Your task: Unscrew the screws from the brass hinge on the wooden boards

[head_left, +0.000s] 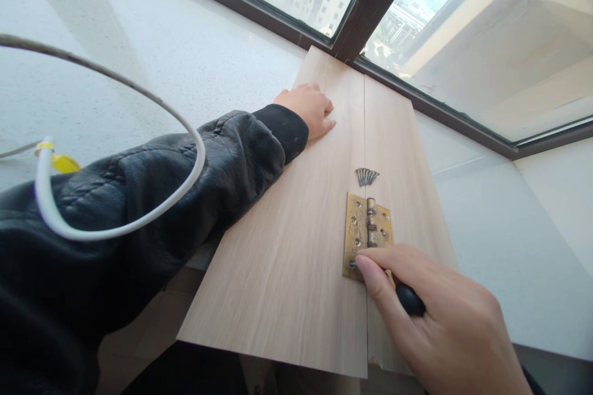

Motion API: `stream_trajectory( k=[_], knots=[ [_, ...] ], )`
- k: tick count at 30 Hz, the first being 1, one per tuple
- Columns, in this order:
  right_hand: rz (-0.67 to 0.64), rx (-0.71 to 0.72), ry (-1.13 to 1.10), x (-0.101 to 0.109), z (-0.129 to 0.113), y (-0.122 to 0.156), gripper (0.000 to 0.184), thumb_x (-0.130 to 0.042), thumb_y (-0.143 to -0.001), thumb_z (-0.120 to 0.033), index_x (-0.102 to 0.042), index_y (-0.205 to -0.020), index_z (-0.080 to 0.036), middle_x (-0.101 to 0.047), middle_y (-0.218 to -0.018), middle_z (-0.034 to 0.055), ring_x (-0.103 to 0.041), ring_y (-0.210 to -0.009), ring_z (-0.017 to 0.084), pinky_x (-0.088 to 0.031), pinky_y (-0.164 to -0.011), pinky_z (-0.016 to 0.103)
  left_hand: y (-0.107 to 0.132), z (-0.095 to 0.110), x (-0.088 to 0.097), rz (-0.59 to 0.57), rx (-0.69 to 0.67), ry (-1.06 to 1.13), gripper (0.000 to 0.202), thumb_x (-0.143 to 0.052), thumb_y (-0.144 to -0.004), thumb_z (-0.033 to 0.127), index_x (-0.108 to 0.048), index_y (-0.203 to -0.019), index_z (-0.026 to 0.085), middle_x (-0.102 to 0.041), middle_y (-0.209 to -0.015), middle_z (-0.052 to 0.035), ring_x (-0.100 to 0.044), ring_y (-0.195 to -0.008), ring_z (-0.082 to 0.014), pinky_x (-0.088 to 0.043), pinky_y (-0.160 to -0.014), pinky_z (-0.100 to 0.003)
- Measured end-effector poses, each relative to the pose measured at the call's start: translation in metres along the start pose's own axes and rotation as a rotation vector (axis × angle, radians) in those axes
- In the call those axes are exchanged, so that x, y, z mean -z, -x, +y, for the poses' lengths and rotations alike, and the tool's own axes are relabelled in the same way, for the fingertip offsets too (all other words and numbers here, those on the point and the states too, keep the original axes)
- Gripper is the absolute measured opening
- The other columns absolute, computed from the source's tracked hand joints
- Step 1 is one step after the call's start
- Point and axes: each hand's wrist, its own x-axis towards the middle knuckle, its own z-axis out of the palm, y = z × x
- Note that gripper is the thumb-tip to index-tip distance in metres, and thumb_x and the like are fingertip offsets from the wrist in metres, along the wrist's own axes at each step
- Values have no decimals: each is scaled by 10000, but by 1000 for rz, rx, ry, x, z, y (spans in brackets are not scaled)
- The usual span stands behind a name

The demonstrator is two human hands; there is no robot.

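My right hand (440, 308) is closed around a screwdriver, whose black handle (410, 300) shows below the index finger. Thumb and index finger pinch together over the lower left corner of a worn brass hinge (354, 222). A small metal piece (353, 265) pokes out at the fingertips by that corner; I cannot tell whether it is a screw or the tool's tip. The hinge lies opened flat across the seam between two pale wooden boards (287, 271). My left hand (309, 112) rests open on the left board's far part, holding nothing.
Several screws (367, 176) lie in a fan just beyond the hinge. A white cable loop (139, 222) with a yellow tag hangs over my left sleeve. The boards lie on a white speckled sill (185, 43) and reach the dark window frame (356, 18).
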Motion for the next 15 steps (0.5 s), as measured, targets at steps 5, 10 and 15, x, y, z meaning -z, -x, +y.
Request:
stream_trajectory(
  k=[5, 10, 15],
  knots=[
    [-35, -82, 30, 22, 6, 3, 323, -523, -933, -393, -609, -654, -255, -621, -552, -58, -577, -424, 105, -412, -398, 227, 1, 1, 1, 1, -2, -16, 444, -507, -861, 481, -667, -1225, 285, -541, -1360, -57, -481, -1251, -302, -388, -1034, -443],
    [-93, -37, 271, 16, 1, -14, 498, -406, -939, -522, -474, -516, -268, -563, -488, -21, -550, -387, 199, -331, -329, 318, 1, 0, 2, -17, -4, -40, 472, -483, -868, 493, -644, -1260, 285, -537, -1358, -68, -478, -1261, -314, -410, -1007, -435],
    [-242, 9, 177, 11, 5, -15, 368, -417, -952, -416, -572, -651, -272, -623, -546, -37, -600, -419, 195, -381, -367, 312, 1, 1, 2, -16, 3, -50, 460, -479, -864, 506, -641, -1251, 317, -535, -1362, -36, -481, -1248, -308, -422, -987, -424]
  ],
)
